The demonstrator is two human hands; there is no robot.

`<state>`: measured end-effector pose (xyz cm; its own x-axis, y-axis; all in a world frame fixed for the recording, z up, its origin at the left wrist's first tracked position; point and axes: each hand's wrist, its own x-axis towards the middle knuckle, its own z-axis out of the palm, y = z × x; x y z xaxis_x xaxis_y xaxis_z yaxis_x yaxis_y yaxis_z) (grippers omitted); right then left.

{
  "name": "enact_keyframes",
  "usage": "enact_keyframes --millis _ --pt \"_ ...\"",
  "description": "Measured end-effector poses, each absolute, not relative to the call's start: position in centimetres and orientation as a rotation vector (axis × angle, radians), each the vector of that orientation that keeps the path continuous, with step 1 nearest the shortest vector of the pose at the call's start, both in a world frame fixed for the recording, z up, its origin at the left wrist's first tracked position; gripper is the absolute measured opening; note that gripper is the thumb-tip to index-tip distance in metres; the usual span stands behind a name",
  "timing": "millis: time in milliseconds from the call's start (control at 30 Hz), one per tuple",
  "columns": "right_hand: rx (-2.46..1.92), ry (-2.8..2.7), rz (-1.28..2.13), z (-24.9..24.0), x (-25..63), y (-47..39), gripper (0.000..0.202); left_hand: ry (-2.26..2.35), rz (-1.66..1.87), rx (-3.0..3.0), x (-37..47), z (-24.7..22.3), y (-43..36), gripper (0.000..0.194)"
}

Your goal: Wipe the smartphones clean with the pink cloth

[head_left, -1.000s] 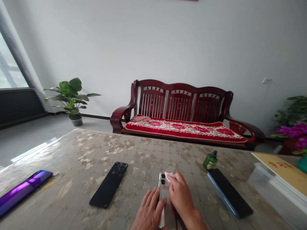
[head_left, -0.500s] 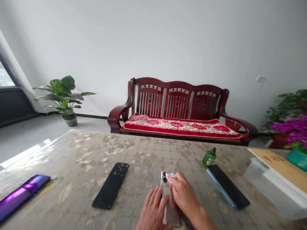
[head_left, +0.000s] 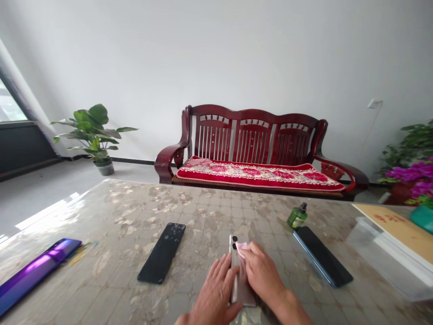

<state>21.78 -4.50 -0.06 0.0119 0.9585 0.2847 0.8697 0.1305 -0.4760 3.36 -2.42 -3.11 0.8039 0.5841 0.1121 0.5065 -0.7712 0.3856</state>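
Observation:
A phone (head_left: 244,294) lies back side up on the patterned tabletop, with two dark round camera lenses at its far end. My left hand (head_left: 216,289) steadies it from the left, its index finger over the back and its thumb at the near end. The other left fingers stretch forward beside the phone. My right hand (head_left: 262,268) pinches a small pink cloth (head_left: 241,248) and presses it on the phone's back, just right of the lenses. Most of the cloth is hidden under the right fingers.
A dark phone (head_left: 162,253) lies to the left, and a purple-blue phone (head_left: 40,273) farther left. On the right are another phone (head_left: 323,256), a green spray bottle (head_left: 297,216) and a clear plastic box (head_left: 385,259). A wooden bench (head_left: 253,135) stands beyond the table.
The view has shifted slightly, so everything sits a little higher and to the right. The cloth stays near the lenses in my right hand; my left hand keeps its place on the phone.

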Motion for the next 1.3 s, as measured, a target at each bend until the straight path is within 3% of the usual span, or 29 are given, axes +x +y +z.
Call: enact_keyframes --millis 267,500,800,1000,1133,1300 --pt "-1.843 -1.837 0.183 0.5 21.6 -2.5 0.041 0.761 0.148 2.683 2.6 -0.1 -2.7 0.05" --pt "-1.701 -2.004 0.227 0.6 20.9 -6.9 0.048 0.567 0.307 2.686 1.5 0.4 -2.3 0.039" --pt "-1.773 -2.049 0.13 1.3 19.6 -2.7 0.034 0.504 0.426 2.68 1.2 0.1 -2.3 0.027" --pt "-1.661 -2.142 0.319 1.9 20.2 -7.2 0.039 0.471 0.422 2.706 1.4 0.7 -2.3 0.026" --pt "-1.808 -2.002 0.186 0.6 20.9 -6.8 0.044 0.479 0.462 2.717 1.2 0.1 -2.3 0.025" --pt "-1.925 -1.88 0.179 0.2 21.6 -2.6 0.024 0.453 0.568 2.735 1.2 -0.7 -2.3 0.024"
